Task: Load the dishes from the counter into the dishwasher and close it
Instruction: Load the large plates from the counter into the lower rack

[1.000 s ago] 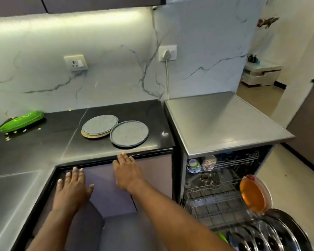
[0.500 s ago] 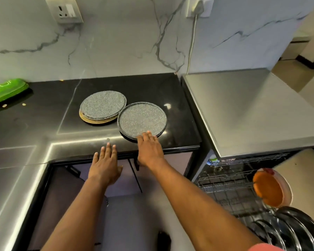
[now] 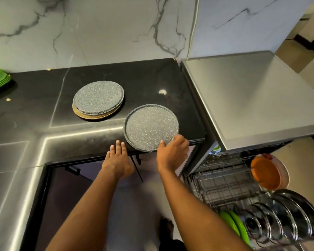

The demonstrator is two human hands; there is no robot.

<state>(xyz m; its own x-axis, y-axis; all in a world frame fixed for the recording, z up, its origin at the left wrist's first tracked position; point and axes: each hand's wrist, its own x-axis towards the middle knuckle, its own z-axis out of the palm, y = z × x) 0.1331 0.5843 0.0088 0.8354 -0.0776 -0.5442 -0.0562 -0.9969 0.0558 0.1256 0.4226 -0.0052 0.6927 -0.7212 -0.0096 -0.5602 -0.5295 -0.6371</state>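
Your right hand (image 3: 172,153) pinches the near rim of the round speckled grey plate (image 3: 150,126); your left hand (image 3: 118,160) has its fingers (image 3: 117,147) straight, tips at the edge of the black counter (image 3: 34,109).

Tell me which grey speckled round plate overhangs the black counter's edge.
The single grey speckled round plate on the right, gripped by the right hand; the other plate lies stacked on a tan plate.
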